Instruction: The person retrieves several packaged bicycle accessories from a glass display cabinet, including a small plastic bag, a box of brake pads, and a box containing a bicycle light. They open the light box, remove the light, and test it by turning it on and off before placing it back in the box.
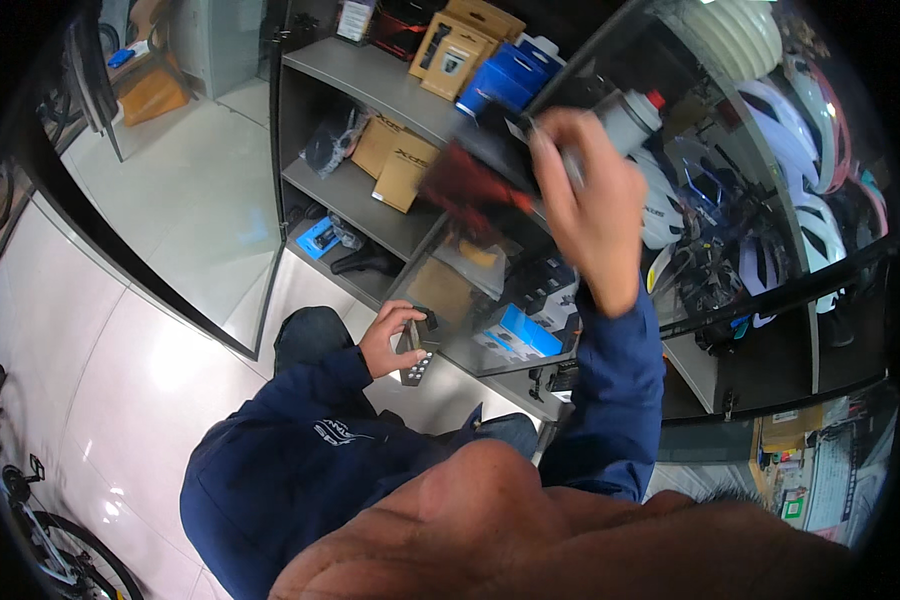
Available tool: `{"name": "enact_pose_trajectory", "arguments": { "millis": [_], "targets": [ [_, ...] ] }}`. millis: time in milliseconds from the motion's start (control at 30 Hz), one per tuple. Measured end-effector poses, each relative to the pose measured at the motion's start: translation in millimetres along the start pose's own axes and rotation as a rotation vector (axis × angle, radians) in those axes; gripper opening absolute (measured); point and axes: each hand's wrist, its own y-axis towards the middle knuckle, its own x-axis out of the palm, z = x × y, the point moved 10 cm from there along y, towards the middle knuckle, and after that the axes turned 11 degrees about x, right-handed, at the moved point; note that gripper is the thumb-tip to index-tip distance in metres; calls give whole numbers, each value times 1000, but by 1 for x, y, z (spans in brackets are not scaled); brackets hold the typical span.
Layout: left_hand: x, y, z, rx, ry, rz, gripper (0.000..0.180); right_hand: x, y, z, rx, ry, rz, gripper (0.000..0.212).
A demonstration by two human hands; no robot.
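Red-and-black blurred package sits clenched in the right hand near the grey shelf; left hand fingers grasp a small black device.

Right hand gripping red-black item, left hand holding small black part

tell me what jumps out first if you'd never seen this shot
The raised right hand, upper middle, gripping a blurred red-and-black thing before the open glass cabinet. Below it, the left hand holds a small dark part near the lap. White helmets fill the shelves at right.
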Motion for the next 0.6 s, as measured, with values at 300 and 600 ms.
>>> {"name": "enact_pose_trajectory", "arguments": {
  "millis": [300,600],
  "targets": [
    [-79,-11,17,27,70,150,66,191,217,6,-154,-174,217,22],
    [-109,-24,3,-36,25,187,66,283,262,105,142,-640,-21,21]
  ]
}}
